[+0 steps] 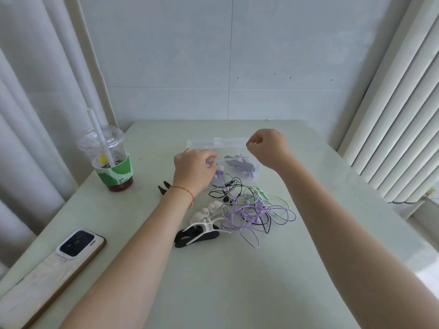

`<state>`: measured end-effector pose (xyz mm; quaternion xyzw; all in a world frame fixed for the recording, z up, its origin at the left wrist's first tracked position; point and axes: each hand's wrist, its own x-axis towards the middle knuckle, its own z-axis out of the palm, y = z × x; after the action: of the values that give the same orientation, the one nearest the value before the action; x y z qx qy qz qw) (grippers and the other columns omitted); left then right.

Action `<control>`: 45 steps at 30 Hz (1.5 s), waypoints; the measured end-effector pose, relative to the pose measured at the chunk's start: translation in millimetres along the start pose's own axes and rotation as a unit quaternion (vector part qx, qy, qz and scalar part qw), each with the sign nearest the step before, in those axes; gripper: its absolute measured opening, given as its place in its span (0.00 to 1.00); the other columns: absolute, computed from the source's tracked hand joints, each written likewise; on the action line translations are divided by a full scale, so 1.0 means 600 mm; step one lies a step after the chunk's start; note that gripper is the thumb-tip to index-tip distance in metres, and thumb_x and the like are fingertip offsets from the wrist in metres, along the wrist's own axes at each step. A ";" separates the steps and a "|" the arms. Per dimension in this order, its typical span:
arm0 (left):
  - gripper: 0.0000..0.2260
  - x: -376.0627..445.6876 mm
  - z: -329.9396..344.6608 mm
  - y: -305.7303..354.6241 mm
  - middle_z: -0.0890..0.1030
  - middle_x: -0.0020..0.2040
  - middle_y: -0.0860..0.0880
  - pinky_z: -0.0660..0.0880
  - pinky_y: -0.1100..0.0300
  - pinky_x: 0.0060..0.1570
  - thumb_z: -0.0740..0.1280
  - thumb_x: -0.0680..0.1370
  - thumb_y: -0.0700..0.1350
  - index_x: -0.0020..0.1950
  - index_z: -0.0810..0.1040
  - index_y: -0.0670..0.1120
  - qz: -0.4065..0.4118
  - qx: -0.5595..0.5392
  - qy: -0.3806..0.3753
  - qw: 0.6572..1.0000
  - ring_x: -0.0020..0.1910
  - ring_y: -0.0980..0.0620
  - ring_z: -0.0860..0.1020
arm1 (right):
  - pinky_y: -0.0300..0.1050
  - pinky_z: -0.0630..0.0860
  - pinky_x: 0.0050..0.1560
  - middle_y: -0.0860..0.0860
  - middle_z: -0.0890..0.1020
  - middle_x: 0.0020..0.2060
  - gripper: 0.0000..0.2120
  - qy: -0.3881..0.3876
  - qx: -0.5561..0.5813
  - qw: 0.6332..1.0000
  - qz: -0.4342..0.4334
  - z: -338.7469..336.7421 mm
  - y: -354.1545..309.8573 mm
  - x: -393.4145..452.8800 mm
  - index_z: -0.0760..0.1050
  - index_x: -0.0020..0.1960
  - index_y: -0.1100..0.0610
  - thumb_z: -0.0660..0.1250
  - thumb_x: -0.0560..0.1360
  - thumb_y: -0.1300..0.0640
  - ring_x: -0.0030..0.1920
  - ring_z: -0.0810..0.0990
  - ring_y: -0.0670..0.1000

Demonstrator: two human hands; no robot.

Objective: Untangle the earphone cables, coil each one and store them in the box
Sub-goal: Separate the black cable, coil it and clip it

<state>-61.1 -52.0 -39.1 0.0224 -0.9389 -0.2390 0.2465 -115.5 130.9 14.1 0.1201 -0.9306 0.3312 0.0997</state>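
Lying mid-frame on the tabletop (308,257), the cables (251,210) look light, limp, snag-prone; grip near a plug. Left hand (193,168) holds the box (237,162); right hand (267,146) pinches its lid (213,142).

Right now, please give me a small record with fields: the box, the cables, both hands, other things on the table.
box: clear plastic box, lid raised
cables: purple, black and green earphone cables tangled before the box
left hand: holds the box's near edge
right hand: fingers curled at the lid's right end
others: drink cup, phone, cable clips
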 end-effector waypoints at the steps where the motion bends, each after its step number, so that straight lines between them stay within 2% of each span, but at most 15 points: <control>1: 0.12 -0.001 0.000 0.002 0.84 0.54 0.52 0.65 0.55 0.62 0.66 0.76 0.44 0.58 0.82 0.51 0.012 -0.002 0.007 1.000 0.59 0.48 0.76 | 0.38 0.69 0.32 0.51 0.81 0.38 0.06 -0.036 0.006 0.999 -0.009 -0.007 -0.002 -0.010 0.80 0.41 0.57 0.65 0.74 0.60 0.40 0.77 0.51; 4: 0.11 -0.003 0.005 0.011 0.84 0.54 0.49 0.65 0.57 0.60 0.67 0.76 0.42 0.56 0.83 0.48 0.044 -0.009 0.022 0.999 0.57 0.47 0.77 | 0.40 0.73 0.36 0.52 0.82 0.36 0.11 -0.189 -0.052 0.980 -0.030 -0.010 -0.002 -0.037 0.79 0.37 0.55 0.68 0.75 0.51 0.36 0.79 0.51; 7: 0.08 -0.012 0.007 0.031 0.83 0.47 0.50 0.69 0.62 0.53 0.67 0.74 0.40 0.48 0.85 0.47 0.064 -0.088 0.090 0.990 0.52 0.47 0.77 | 0.46 0.75 0.47 0.53 0.83 0.43 0.18 -0.217 -0.105 0.970 -0.033 0.008 0.003 -0.051 0.81 0.46 0.58 0.72 0.71 0.43 0.45 0.80 0.53; 10: 0.09 -0.019 -0.001 0.057 0.81 0.40 0.56 0.76 0.62 0.45 0.65 0.74 0.39 0.44 0.85 0.48 0.015 -0.219 0.066 0.973 0.42 0.53 0.80 | 0.44 0.74 0.44 0.53 0.84 0.43 0.17 -0.243 -0.108 0.963 -0.033 0.026 0.011 -0.053 0.82 0.45 0.57 0.74 0.69 0.44 0.45 0.81 0.52; 13: 0.11 -0.019 -0.008 0.067 0.83 0.43 0.59 0.77 0.60 0.50 0.65 0.75 0.39 0.50 0.85 0.50 -0.016 -0.231 -0.059 0.971 0.45 0.55 0.81 | 0.40 0.70 0.38 0.51 0.82 0.38 0.04 -0.210 -0.071 0.973 -0.056 0.028 0.013 -0.052 0.81 0.42 0.54 0.73 0.72 0.54 0.42 0.79 0.52; 17: 0.17 -0.021 -0.003 0.050 0.83 0.52 0.55 0.74 0.62 0.56 0.66 0.75 0.38 0.60 0.80 0.54 -0.019 -0.203 -0.185 0.961 0.52 0.56 0.79 | 0.43 0.73 0.41 0.52 0.83 0.38 0.04 -0.154 0.030 0.985 -0.076 0.019 0.016 -0.047 0.84 0.42 0.55 0.71 0.73 0.55 0.40 0.78 0.53; 22: 0.03 -0.016 -0.007 0.031 0.83 0.34 0.50 0.76 0.57 0.43 0.72 0.75 0.43 0.45 0.80 0.51 -0.077 -0.276 -0.145 0.947 0.32 0.57 0.79 | 0.39 0.70 0.37 0.46 0.81 0.32 0.05 -0.077 0.098 0.989 -0.080 -0.005 0.013 -0.044 0.83 0.45 0.53 0.69 0.75 0.54 0.33 0.76 0.44; 26: 0.03 -0.012 -0.015 0.017 0.80 0.34 0.49 0.73 0.65 0.32 0.74 0.73 0.46 0.42 0.81 0.51 -0.087 -0.264 -0.144 0.950 0.26 0.58 0.75 | 0.30 0.60 0.23 0.43 0.72 0.20 0.06 -0.029 0.141 0.989 -0.042 -0.015 0.017 -0.046 0.82 0.45 0.56 0.67 0.76 0.56 0.20 0.68 0.41; 28: 0.03 -0.013 -0.016 0.014 0.80 0.35 0.48 0.71 0.67 0.29 0.74 0.74 0.45 0.42 0.82 0.51 -0.100 -0.261 -0.147 0.949 0.27 0.58 0.73 | 0.32 0.59 0.22 0.45 0.69 0.20 0.07 -0.005 0.154 0.988 -0.026 -0.018 0.021 -0.045 0.82 0.44 0.55 0.66 0.77 0.56 0.19 0.66 0.42; 31: 0.06 -0.011 -0.018 0.013 0.81 0.31 0.53 0.69 0.67 0.28 0.69 0.77 0.44 0.41 0.84 0.48 -0.122 -0.270 -0.110 0.949 0.25 0.58 0.71 | 0.39 0.64 0.29 0.47 0.69 0.24 0.09 0.000 0.147 0.989 -0.004 -0.020 0.027 -0.042 0.82 0.44 0.55 0.64 0.77 0.56 0.22 0.66 0.44; 33: 0.10 -0.007 -0.023 0.013 0.80 0.28 0.55 0.71 0.67 0.30 0.65 0.78 0.41 0.40 0.83 0.48 -0.137 -0.299 -0.064 0.942 0.25 0.59 0.73 | 0.41 0.67 0.34 0.47 0.72 0.26 0.10 -0.009 0.104 0.994 0.016 -0.022 0.034 -0.039 0.83 0.44 0.55 0.63 0.77 0.57 0.29 0.72 0.51; 36: 0.12 -0.004 -0.030 0.015 0.83 0.35 0.50 0.75 0.65 0.41 0.63 0.77 0.38 0.40 0.83 0.48 -0.148 -0.341 -0.028 0.928 0.34 0.59 0.78 | 0.43 0.68 0.36 0.57 0.78 0.33 0.10 -0.039 -0.067 0.995 0.064 -0.024 0.058 -0.031 0.81 0.43 0.62 0.62 0.75 0.59 0.39 0.77 0.61; 39: 0.08 -0.006 -0.031 0.024 0.82 0.33 0.49 0.77 0.62 0.43 0.65 0.76 0.37 0.41 0.83 0.46 -0.150 -0.376 -0.033 0.914 0.35 0.56 0.79 | 0.45 0.70 0.40 0.58 0.78 0.38 0.07 -0.026 -0.161 0.984 0.066 -0.024 0.062 -0.034 0.76 0.41 0.64 0.61 0.73 0.62 0.46 0.76 0.62; 42: 0.04 -0.009 -0.028 0.040 0.79 0.27 0.51 0.76 0.62 0.38 0.69 0.75 0.38 0.41 0.81 0.44 -0.146 -0.387 -0.061 0.908 0.31 0.52 0.78 | 0.42 0.71 0.51 0.54 0.82 0.51 0.13 0.009 -0.042 0.999 -0.013 -0.031 0.027 -0.045 0.81 0.53 0.58 0.60 0.75 0.63 0.53 0.78 0.54; 45: 0.02 -0.013 -0.022 0.058 0.78 0.28 0.51 0.73 0.62 0.34 0.70 0.74 0.37 0.43 0.79 0.43 -0.144 -0.408 -0.075 0.899 0.29 0.51 0.76 | 0.45 0.79 0.53 0.49 0.83 0.51 0.14 -0.139 0.180 0.973 -0.046 -0.022 -0.010 -0.065 0.77 0.58 0.52 0.66 0.73 0.61 0.52 0.82 0.50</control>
<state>-45.0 -25.8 -16.5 0.0365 -0.7616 -0.6348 0.1256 -75.1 140.8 17.2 0.2239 -0.8540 0.4681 -0.0382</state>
